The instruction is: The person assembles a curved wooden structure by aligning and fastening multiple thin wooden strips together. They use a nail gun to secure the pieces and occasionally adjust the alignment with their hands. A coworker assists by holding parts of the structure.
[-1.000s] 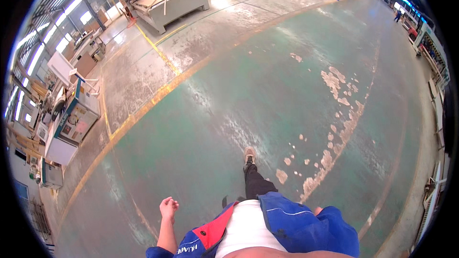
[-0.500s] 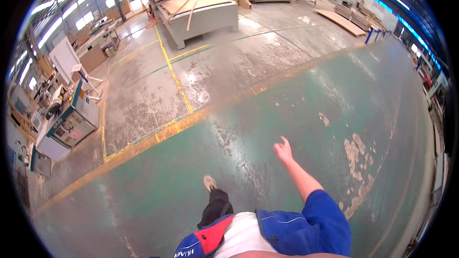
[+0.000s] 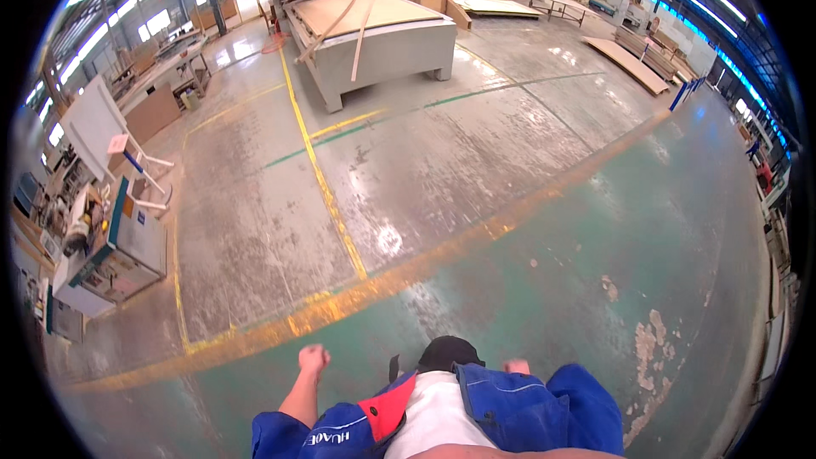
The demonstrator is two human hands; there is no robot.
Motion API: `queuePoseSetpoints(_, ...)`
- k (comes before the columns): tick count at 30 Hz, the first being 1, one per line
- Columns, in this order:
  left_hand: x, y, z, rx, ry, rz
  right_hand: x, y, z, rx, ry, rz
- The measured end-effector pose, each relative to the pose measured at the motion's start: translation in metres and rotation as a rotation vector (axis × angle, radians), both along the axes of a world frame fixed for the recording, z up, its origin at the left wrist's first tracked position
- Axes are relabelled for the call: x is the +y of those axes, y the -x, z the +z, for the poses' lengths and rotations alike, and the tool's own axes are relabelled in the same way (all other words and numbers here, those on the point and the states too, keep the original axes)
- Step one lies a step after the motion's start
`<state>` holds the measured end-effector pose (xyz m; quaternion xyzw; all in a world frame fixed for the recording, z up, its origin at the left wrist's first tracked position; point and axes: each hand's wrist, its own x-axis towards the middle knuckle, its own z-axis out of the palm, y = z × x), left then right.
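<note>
My left hand (image 3: 314, 359) is out in front of my left side, above the green floor, its fingers curled into a loose fist with nothing visible in it. Only a small part of my right hand (image 3: 516, 366) shows past the front of my blue jacket (image 3: 514, 404); its fingers are hidden. Neither hand touches anything around it. Below my white shirt (image 3: 438, 412), a dark trouser leg (image 3: 450, 352) is bent forward.
A yellow floor line (image 3: 327, 310) crosses ahead of me. Beyond it stands a large grey machine table (image 3: 387, 51) bearing a board and loose strips. A cabinet-like machine (image 3: 127, 251) and a white stand (image 3: 149, 174) are at left. Stacked boards (image 3: 629, 64) lie far right.
My left hand has come into view at the left. My right hand has swung back from its outstretched place toward my body. The machine table looks nearer as I walk forward.
</note>
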<state>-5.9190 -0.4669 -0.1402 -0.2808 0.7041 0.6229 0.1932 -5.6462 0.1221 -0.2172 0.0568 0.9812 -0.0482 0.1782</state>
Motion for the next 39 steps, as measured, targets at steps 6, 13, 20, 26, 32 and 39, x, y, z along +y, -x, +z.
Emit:
queuePoseSetpoints(6,0.059,0.318,0.093,0.329,0.120,-0.198,-0.025,0.183,-0.042,-0.548,0.456,-0.660)
queuePoseSetpoints(13,0.091,0.548,0.027,0.074,0.481,-0.651,-0.012,0.591,-0.063,-0.151,0.831,-0.806)
queuePoseSetpoints(20,0.103,0.808,-0.016,-0.024,0.513,-0.768,-0.035,1.014,0.205,0.457,1.398,-0.842)
queuePoseSetpoints(26,0.137,1.085,-0.101,0.119,0.717,-0.608,-0.067,1.147,0.119,0.445,0.965,-0.774)
queuePoseSetpoints(32,0.205,1.391,-0.082,0.170,0.628,-0.570,-0.173,1.179,0.066,0.296,0.992,-1.398)
queuePoseSetpoints(39,0.257,1.626,-0.145,0.081,0.656,-0.371,-0.216,1.332,0.138,0.128,1.180,-1.433)
